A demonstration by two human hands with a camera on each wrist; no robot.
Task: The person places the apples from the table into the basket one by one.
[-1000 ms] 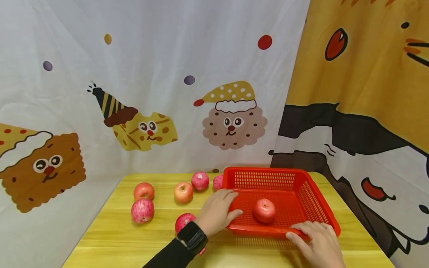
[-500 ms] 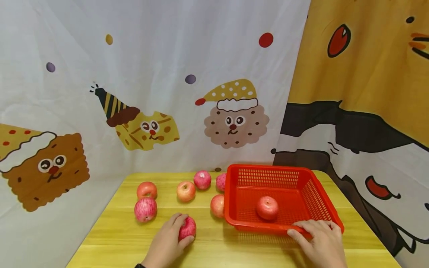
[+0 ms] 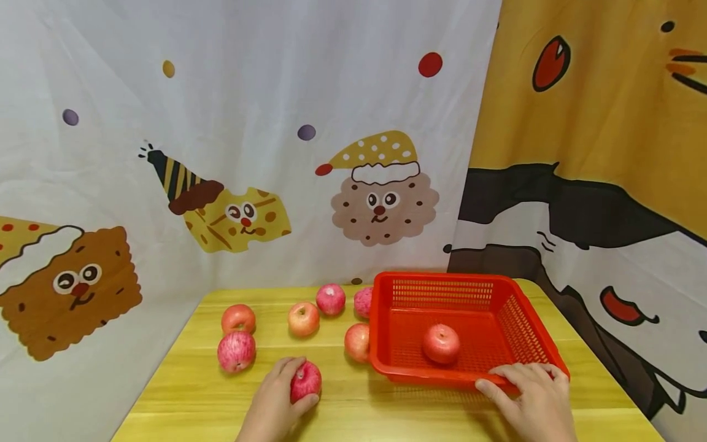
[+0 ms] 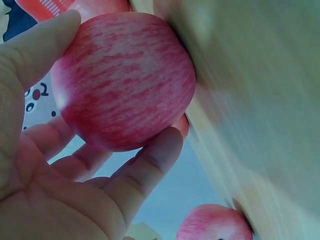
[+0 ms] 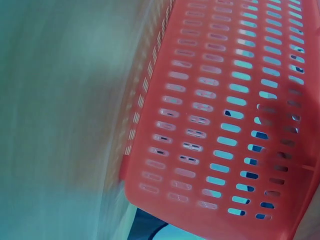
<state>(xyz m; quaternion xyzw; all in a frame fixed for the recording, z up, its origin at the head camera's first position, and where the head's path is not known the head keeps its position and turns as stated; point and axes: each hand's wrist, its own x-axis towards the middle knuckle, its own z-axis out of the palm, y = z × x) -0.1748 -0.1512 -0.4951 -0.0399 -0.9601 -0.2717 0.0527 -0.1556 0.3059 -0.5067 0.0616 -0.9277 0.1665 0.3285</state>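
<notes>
In the head view my left hand [image 3: 275,400] curls its fingers and thumb around a red apple [image 3: 307,382] resting on the table near the front. The left wrist view shows this streaked pink-red apple [image 4: 125,80] large, thumb on one side and fingers on the other. My right hand [image 3: 533,396] grips the front rim of a red plastic basket [image 3: 425,374], thumb outside. One apple [image 3: 441,344] lies inside on the basket floor. From the right wrist, only the slotted basket wall [image 5: 195,127] and table appear; the fingers are hardly seen.
Two apples touch at the left, a red apple [image 3: 239,320] and a striped apple [image 3: 236,352]. Farther back sit a yellowish apple [image 3: 304,319] and a pink apple [image 3: 331,299]. Two more, one being a pale red apple [image 3: 358,342], are partly hidden by the basket's left side. A printed curtain [image 3: 248,123] stands behind.
My left hand has moved left and down from the basket's left side to the front apple and taken hold of it. The right hand stays on the basket rim.
</notes>
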